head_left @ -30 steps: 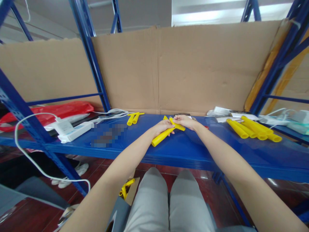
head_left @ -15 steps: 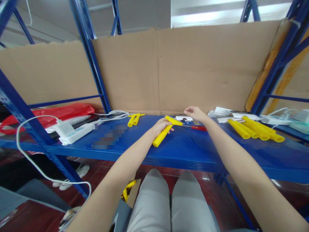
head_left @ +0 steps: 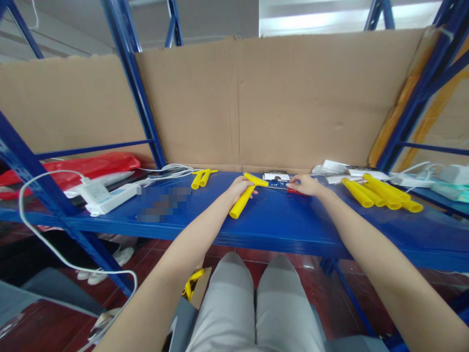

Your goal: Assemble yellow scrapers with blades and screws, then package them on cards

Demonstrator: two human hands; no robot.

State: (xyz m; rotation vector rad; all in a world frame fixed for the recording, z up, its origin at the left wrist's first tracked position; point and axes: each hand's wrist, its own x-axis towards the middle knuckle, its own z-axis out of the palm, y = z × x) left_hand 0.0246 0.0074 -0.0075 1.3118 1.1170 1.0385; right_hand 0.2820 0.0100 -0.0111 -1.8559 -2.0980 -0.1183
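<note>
My left hand [head_left: 241,187] is closed around a yellow T-shaped plastic handle [head_left: 240,204]. Its crosspiece points away from me, and its hollow round grip slants toward the shelf's front edge. To the right, my right hand [head_left: 307,185] is down at a red-handled screwdriver [head_left: 294,191], fingers curled over the handle and partly hiding it. The thin shaft runs left toward the yellow crosspiece. Small metal pieces [head_left: 280,184], too small to name, lie just behind the shaft. A white and black packet [head_left: 276,176] rests behind them near the cardboard.
Several yellow tubular handles [head_left: 384,193] lie at the right; two smaller yellow pieces [head_left: 201,179] are at the left. A white power strip [head_left: 113,199] with cables and a red bag [head_left: 110,165] sit farther left. Cardboard [head_left: 311,107] backs the blue shelf [head_left: 271,230]. Below, a box [head_left: 201,288] holds yellow parts.
My right hand has come down from behind the screwdriver onto its red handle. My left hand keeps hold of the yellow handle, whose crosspiece has turned slightly. The view has shifted a little.
</note>
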